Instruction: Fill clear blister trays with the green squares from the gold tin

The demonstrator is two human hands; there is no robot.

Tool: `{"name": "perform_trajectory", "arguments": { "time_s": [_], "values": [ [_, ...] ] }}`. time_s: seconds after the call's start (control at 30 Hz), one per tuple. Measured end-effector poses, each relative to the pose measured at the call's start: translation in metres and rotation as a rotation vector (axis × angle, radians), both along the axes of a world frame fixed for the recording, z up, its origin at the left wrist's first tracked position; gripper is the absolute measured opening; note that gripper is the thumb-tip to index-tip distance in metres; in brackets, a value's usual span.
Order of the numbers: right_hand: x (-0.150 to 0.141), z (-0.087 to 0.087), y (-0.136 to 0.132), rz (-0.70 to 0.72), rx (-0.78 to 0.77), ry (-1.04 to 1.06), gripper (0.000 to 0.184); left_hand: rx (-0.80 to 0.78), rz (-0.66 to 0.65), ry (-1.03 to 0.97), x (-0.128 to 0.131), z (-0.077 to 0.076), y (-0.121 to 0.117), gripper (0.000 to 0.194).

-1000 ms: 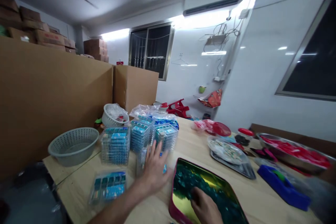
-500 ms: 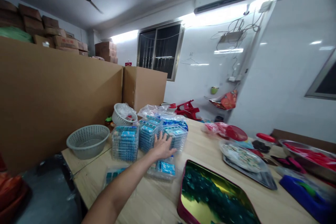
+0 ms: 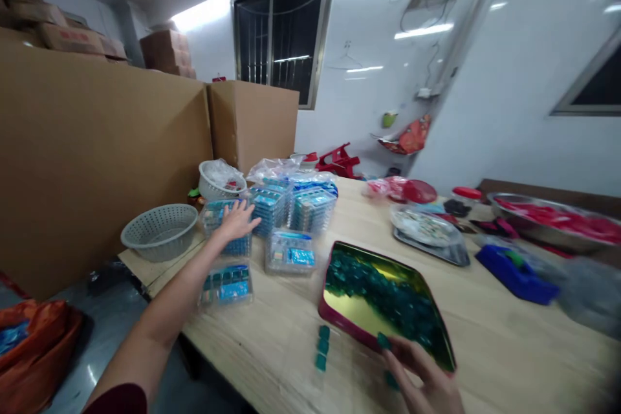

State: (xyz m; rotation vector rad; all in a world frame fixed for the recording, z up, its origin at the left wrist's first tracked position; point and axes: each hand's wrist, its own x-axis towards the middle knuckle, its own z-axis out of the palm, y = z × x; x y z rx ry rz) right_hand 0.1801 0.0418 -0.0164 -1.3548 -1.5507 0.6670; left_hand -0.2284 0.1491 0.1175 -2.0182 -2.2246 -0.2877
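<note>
My left hand [image 3: 237, 221] reaches over the left stack of clear plastic trays [image 3: 237, 246], fingers spread, apparently touching its top. Blue packets and dark green pieces show inside the trays. At the lower right, my right hand [image 3: 422, 378] is closed in a pinch with a small glossy green piece [image 3: 383, 340] at its fingertips. Close by, a shallow tin [image 3: 347, 320] with a gold inside holds many such green pieces. A short row of green pieces [image 3: 322, 348] lies on the table left of the tin. Two separate filled trays [image 3: 228, 284] [image 3: 290, 252] lie nearer me.
More stacked trays [image 3: 313, 207] stand behind. A grey perforated basket [image 3: 160, 233] sits at the table's left edge. To the right are a metal tray [image 3: 431, 249] with a plate on it, a blue holder [image 3: 517, 275] and a steel bowl [image 3: 557, 226] of red items.
My left hand has moved left from the middle stacks to the left stack. My right hand has come into view by the tin. The camera view has tilted downward.
</note>
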Motion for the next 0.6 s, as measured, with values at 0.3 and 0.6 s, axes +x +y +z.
{"name": "perform_trajectory", "arguments": {
  "time_s": [0.3, 0.6],
  "values": [
    [-0.026, 0.019, -0.029, -0.017, 0.074, 0.054, 0.012, 0.429, -0.067, -0.058, 0.03, 0.0, -0.026, 0.061],
    [-0.066, 0.02, -0.052, 0.08, -0.103, 0.393, 0.017, -0.23, -0.379, -1.267, 0.167, -0.102, -0.137, 0.032]
  ]
}}
